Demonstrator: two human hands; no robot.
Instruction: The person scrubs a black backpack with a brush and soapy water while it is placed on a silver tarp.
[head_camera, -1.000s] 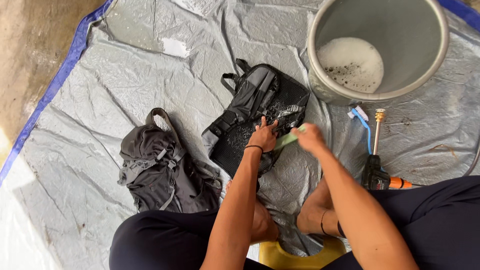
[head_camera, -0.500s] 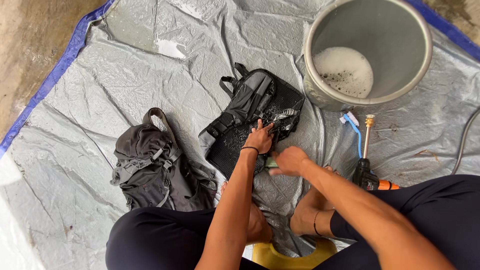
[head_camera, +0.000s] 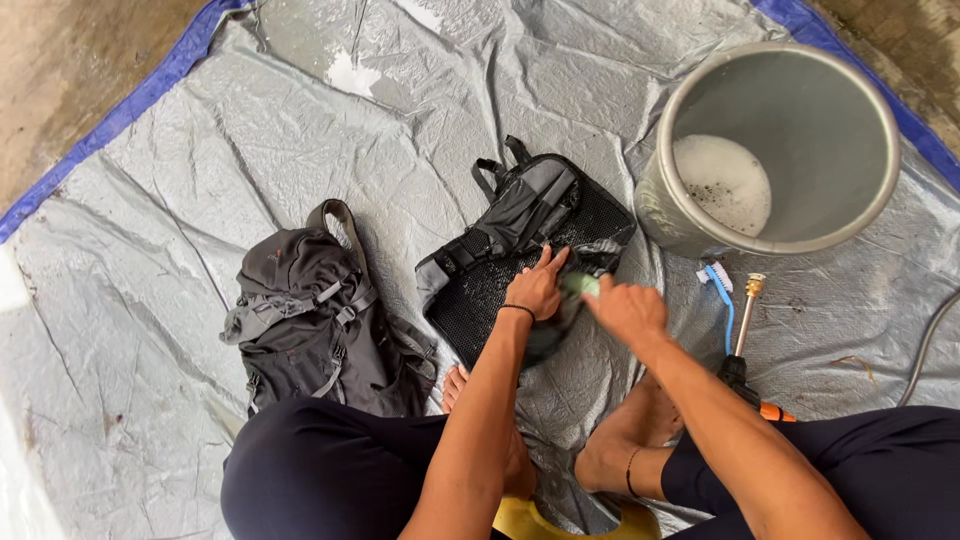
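Observation:
A black backpack (head_camera: 505, 240) with a mesh back panel lies flat on a grey tarp (head_camera: 300, 130). My left hand (head_camera: 540, 285) presses on its lower edge, fingers spread. My right hand (head_camera: 625, 305) is closed on a green scrubbing brush (head_camera: 580, 285) that rests against the backpack beside my left hand. A second, dark grey backpack (head_camera: 310, 320) lies to the left, near my knee.
A grey metal bucket (head_camera: 860, 110) with soapy water stands at the right. A blue-handled brush (head_camera: 722, 290) and a hose nozzle with brass tip (head_camera: 745, 320) lie below it. A blue tarp border (head_camera: 130, 100) and bare concrete lie at the far left. A yellow stool (head_camera: 530, 520) is under me.
My right hand with the green brush has pulled back down across the backpack toward me. My left hand stays on the bag. The view has shifted, so the bucket sits further right.

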